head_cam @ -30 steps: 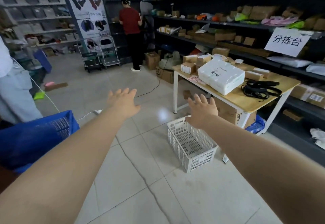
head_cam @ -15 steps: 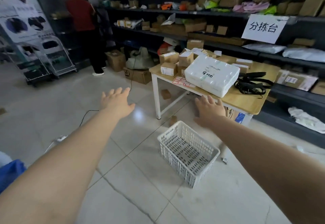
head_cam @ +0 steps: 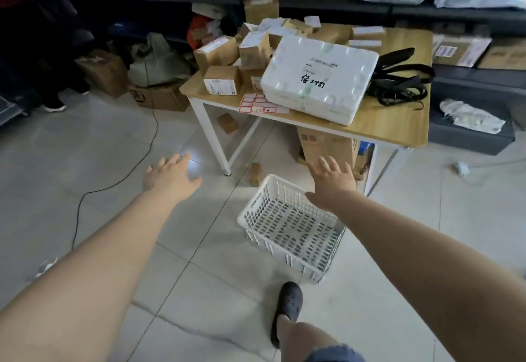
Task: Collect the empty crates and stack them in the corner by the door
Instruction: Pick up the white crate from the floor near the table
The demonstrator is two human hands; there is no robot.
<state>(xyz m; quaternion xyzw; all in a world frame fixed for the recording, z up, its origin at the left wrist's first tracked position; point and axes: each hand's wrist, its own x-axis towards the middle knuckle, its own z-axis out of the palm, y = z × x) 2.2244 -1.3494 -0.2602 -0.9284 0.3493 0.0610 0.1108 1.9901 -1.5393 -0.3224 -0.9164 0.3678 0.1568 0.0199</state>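
Lower centre of the frame: I see a white crate [head_cam: 287, 226] sitting on the tiled floor [head_cam: 85, 162], empty, its near corner close to my shoe [head_cam: 288, 309].
Crate position: just in front of the worktop [head_cam: 398, 131], below its front edge, beside the white leg [head_cam: 212, 139].
Left grip [head_cam: 170, 175]: fingers spread, palm down, holding nothing; it hangs over bare floor left of the crate, well apart from it.
Right grip [head_cam: 331, 183]: fingers spread, holding nothing; it overlaps the crate's far rim in the frame, but I cannot tell whether it touches.
Worktop load: a large white parcel [head_cam: 317, 77] with handwriting on top, small cardboard boxes [head_cam: 220, 80] at its left, black straps [head_cam: 398, 82] at its right.
Under the worktop: a brown carton [head_cam: 324, 145].
Left of frame: a black cable [head_cam: 119, 179] runs across the floor.
Upper frame: dark shelves [head_cam: 170, 0] packed with boxes and bags.
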